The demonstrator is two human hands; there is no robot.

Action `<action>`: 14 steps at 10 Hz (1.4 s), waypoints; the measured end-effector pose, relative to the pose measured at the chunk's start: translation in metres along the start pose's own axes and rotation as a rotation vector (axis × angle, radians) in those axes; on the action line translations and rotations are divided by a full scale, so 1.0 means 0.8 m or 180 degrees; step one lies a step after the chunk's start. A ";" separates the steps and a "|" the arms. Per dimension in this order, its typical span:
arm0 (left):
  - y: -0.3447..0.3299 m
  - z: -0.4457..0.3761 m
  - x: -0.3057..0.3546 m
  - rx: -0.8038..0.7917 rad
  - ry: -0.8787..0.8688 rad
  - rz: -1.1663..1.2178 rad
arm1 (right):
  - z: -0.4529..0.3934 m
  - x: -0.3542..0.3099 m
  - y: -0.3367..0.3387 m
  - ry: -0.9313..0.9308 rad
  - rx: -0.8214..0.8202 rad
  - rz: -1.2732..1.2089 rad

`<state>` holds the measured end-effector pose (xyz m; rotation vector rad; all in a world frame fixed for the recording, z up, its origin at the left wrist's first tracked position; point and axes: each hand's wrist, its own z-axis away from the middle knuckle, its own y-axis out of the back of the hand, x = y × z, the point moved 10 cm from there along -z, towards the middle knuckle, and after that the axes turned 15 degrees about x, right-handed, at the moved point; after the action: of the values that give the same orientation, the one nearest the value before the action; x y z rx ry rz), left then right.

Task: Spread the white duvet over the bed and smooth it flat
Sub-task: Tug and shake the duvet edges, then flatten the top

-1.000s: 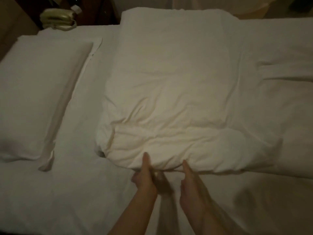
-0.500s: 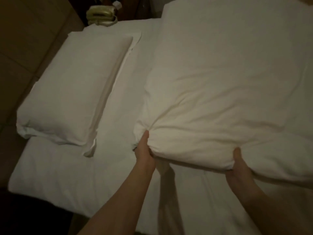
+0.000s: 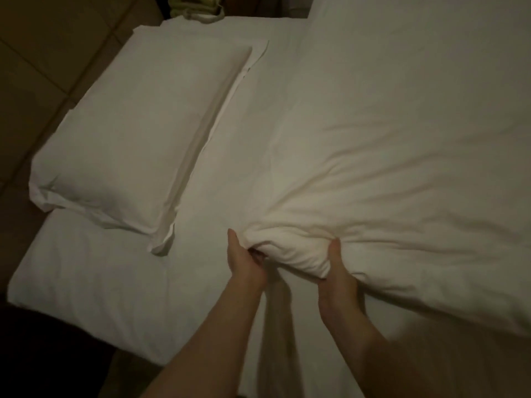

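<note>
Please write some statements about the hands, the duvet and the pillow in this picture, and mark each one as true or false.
1. Both hands grip the bunched corner of the duvet. True: the left hand and the right hand each clutch it.
2. The pillow lies under the duvet. False: it lies uncovered on the bed sheet, apart from the duvet.
3. The duvet already covers the whole bed. False: the sheet around and beside the pillow is bare.
4. A pale green telephone sits beyond the far edge of the bed. True.
5. The left hand rests flat on the pillow. False: it holds the duvet corner.
</note>
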<state>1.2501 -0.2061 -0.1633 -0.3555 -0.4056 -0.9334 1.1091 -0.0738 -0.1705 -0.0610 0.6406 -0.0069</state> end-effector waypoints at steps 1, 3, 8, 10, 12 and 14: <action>-0.019 0.042 -0.010 -0.0737 -0.0563 -0.1184 | 0.037 0.044 -0.048 -0.0571 -0.0999 -0.0072; 0.021 0.003 0.076 0.0019 -0.2054 -0.1524 | 0.012 0.003 -0.027 0.0918 -0.0135 0.0883; -0.074 0.172 -0.262 -0.0916 0.1032 -0.1060 | -0.044 -0.127 0.137 0.0038 -0.0284 -0.0253; -0.036 0.121 -0.244 -0.0171 0.0060 -0.1066 | -0.117 -0.242 0.282 0.1155 0.0327 0.1255; -0.076 0.209 -0.400 -0.1124 0.0637 -0.1442 | -0.107 -0.213 0.258 0.0732 -0.0382 0.0829; -0.088 0.213 -0.417 -0.0851 0.0018 -0.1117 | -0.207 -0.310 0.417 0.0600 0.0500 0.0132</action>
<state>0.9837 0.0667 -0.1675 -0.5359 -0.3438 -1.3371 0.8073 0.2563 -0.1745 0.1060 0.8277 -0.0231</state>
